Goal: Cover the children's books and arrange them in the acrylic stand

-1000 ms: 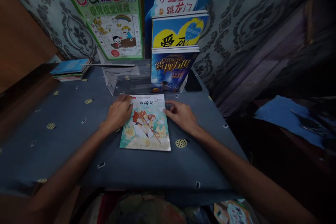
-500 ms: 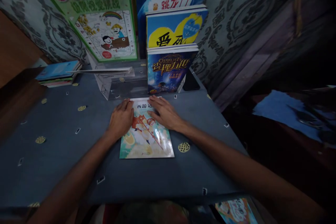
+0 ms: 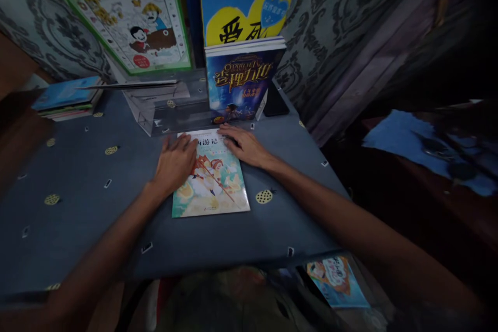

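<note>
A thin picture book (image 3: pixel 218 187) with a green and white illustrated cover lies closed and flat on the table, in front of the standing books. My left hand (image 3: pixel 177 161) rests on its upper left side, fingers stretched out and partly covering the first title character. At the upper right corner lies my right hand (image 3: pixel 246 146), palm down, its fingers extended over the edge of the cover. Neither hand grips anything. The lower half of the cover is in plain view.
Behind stand a blue book (image 3: pixel 245 80), a yellow-and-blue book (image 3: pixel 249 8) and a large green-bordered book (image 3: pixel 132 26). A book stack (image 3: pixel 68 96) sits at left on the patterned tablecloth (image 3: pixel 89 218). A dark phone (image 3: pixel 276 102) lies behind right. Another book (image 3: pixel 338 282) is below the front edge.
The view has tilted downward, so everything sits higher and slightly left. On the cover, my left hand has slid inward over the title, while my right hand has shifted outward to the right edge.
</note>
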### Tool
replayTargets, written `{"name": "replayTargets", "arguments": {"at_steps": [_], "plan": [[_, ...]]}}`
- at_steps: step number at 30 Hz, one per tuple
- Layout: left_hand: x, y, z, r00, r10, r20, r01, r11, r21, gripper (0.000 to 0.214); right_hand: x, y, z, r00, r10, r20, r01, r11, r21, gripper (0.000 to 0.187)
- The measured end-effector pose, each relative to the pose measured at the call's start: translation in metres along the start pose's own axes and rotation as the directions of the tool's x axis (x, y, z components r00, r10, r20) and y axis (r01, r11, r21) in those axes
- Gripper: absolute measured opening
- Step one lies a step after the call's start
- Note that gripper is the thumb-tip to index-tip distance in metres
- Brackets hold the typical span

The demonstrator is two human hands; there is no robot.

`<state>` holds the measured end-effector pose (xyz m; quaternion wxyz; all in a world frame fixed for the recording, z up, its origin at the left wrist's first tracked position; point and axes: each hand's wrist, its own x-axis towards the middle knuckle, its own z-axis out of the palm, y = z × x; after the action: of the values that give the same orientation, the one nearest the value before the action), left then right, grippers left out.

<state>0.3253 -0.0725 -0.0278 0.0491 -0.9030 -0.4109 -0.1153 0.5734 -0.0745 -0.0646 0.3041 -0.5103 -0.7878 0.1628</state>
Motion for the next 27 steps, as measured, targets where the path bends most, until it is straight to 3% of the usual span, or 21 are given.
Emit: {"name": "replayTargets", "arguments": {"at_steps": [3, 6, 8, 22, 27], "plan": [[-0.010, 0.018, -0.004, 0.969, 0.244, 0.046, -0.236, 0.962, -0.140, 0.040, -0.001, 0.000, 0.001, 1.000, -0.013, 0.001, 0.013, 1.000, -0.008, 0.044], [-0.023, 0.037, -0.008, 0.858, 0.509, 0.068, -0.471, 0.833, -0.289, 0.048, -0.001, -0.001, 0.001, 1.000, -0.019, -0.001, 0.019, 1.000, -0.024, 0.045], [-0.030, 0.045, -0.010, 0.798, 0.599, 0.068, -0.547, 0.766, -0.337, 0.057, -0.001, -0.002, 0.001, 1.000, -0.019, 0.002, 0.019, 0.999, -0.034, 0.046], [-0.037, 0.055, -0.012, 0.789, 0.612, 0.055, -0.581, 0.772, -0.257, 0.046, -0.001, 0.002, 0.002, 0.998, -0.060, -0.027, 0.061, 0.997, 0.036, 0.046], [-0.036, 0.059, -0.015, 0.789, 0.613, 0.037, -0.598, 0.782, -0.176, 0.045, -0.003, -0.003, 0.001, 0.998, -0.045, -0.050, 0.043, 0.998, -0.034, 0.040]]}}
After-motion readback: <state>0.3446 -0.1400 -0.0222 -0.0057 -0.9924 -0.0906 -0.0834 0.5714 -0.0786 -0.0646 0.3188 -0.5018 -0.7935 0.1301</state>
